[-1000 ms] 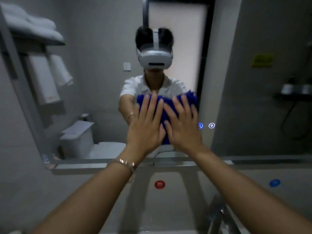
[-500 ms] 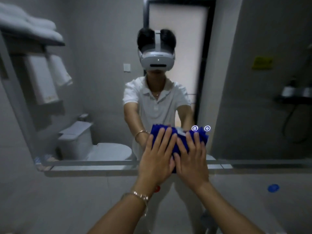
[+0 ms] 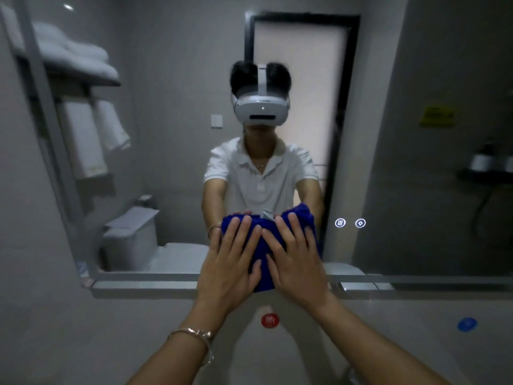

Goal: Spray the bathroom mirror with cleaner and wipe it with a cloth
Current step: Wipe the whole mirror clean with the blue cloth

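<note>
A blue cloth (image 3: 262,279) lies flat against the bathroom mirror (image 3: 166,134), low down, and its lower end hangs past the mirror's bottom edge (image 3: 144,276). My left hand (image 3: 227,262), a bracelet on its wrist, and my right hand (image 3: 297,259) both press on the cloth side by side with fingers spread. The hands cover most of the cloth. No spray bottle is in sight. The mirror reflects me, the cloth and my arms.
Two lit touch icons (image 3: 349,223) glow on the mirror just right of the cloth. On the wall below the mirror are a red round sticker (image 3: 269,320) and a blue one (image 3: 467,324). The mirror shows a towel rack, a toilet and a door.
Both hands have slid the cloth down the mirror, from mid height to its bottom edge. In the last half second they have hardly moved.
</note>
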Available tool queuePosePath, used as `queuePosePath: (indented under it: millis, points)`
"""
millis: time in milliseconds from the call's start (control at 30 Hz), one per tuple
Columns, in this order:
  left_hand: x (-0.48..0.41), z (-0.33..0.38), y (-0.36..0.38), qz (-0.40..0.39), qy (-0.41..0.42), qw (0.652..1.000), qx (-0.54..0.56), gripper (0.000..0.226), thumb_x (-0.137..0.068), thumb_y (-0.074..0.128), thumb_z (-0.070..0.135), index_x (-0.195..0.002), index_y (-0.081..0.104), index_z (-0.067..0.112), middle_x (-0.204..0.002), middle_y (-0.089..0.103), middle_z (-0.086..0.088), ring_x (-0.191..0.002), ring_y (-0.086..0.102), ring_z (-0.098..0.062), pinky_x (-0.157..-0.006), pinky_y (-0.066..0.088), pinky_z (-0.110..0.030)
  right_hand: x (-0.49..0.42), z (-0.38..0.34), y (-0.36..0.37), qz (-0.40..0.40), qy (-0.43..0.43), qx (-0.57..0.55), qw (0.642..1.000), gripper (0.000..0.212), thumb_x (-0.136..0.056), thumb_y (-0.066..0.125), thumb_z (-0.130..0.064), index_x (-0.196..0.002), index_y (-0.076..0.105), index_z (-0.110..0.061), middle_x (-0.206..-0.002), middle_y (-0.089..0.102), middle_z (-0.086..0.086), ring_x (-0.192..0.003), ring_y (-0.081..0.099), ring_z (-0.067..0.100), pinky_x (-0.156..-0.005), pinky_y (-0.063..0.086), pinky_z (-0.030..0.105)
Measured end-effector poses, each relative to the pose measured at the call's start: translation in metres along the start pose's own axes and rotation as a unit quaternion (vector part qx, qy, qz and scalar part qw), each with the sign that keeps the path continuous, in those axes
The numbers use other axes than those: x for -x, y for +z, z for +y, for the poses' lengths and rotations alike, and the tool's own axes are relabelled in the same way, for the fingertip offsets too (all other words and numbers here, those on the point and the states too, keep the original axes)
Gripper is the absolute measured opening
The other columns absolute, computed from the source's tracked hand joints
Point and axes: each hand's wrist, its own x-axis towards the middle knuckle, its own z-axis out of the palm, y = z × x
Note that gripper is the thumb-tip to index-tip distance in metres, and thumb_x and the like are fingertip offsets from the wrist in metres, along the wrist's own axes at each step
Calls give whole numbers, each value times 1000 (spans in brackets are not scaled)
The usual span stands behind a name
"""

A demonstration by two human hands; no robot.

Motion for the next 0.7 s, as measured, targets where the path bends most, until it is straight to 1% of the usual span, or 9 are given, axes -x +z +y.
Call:
queuePosePath:
  millis: [67,133,233,300,433,500,567,633,700]
  points:
    - [-2,-29,-13,3,-31,999,-13,74,-87,33,39,-150,5,13,-155,10,-13,-146,-8,-22,-116,4,-45,-31,-22,2,12,-17,-8,1000,54,-90,46,-31,-140,35,-17,-149,29,11,-142,22,32,-115,16,48]
    - [5,-57,-23,-5,-59,998,-31,73,-85,33,38,-148,9,10,-154,12,-14,-146,-6,-24,-115,3,-45,-54,-51,8,10,-28,-12,999,54,-87,45,-33,-139,36,-18,-148,28,11,-140,23,32,-115,14,48]
    - [26,-99,-32,-26,-101,993,-55,72,-84,32,36,-147,14,7,-155,14,-17,-144,10,-30,-115,5,-45,-77,-100,24,-9,-43,-5,999,56,-85,42,-36,-138,36,-18,-148,27,10,-140,21,31,-114,12,48]
    - [41,-123,-35,-35,-129,989,-65,71,-83,32,35,-145,19,5,-153,20,-19,-141,17,-32,-113,11,-47,-87,-130,34,-24,-54,-4,998,56,-86,39,-38,-139,34,-18,-149,25,10,-140,20,30,-114,10,47]
    - [65,-156,-37,-51,-187,978,-78,72,-80,30,31,-144,18,2,-152,23,-22,-140,18,-34,-112,24,-50,-97,-177,54,-30,-80,4,996,56,-88,34,-38,-140,32,-18,-149,23,9,-141,19,30,-113,4,45]
    - [77,-168,-33,-53,-204,975,-70,72,-79,29,30,-144,16,1,-151,24,-24,-140,18,-35,-110,27,-50,-99,-192,63,-32,-91,12,995,56,-89,33,-39,-141,31,-18,-150,22,10,-143,12,30,-114,3,44]
    - [87,-176,-27,-53,-213,974,-60,72,-80,28,29,-144,16,-1,-150,24,-26,-139,17,-36,-110,30,-50,-97,-204,71,-34,-102,20,994,56,-90,32,-39,-142,30,-18,-151,21,10,-146,-2,28,-114,2,44]
    - [98,-181,-20,-53,-219,973,-47,71,-80,28,27,-144,16,-2,-150,22,-27,-140,15,-36,-112,28,-49,-95,-212,78,-35,-115,34,992,56,-91,32,-40,-142,30,-18,-151,21,10,-147,-11,27,-115,2,44]
    - [106,-186,-12,-56,-217,974,-42,71,-81,27,26,-145,14,-2,-150,19,-29,-141,14,-38,-114,23,-49,-92,-216,84,-32,-129,51,990,56,-91,34,-41,-142,31,-18,-150,23,10,-146,-2,28,-114,3,44]
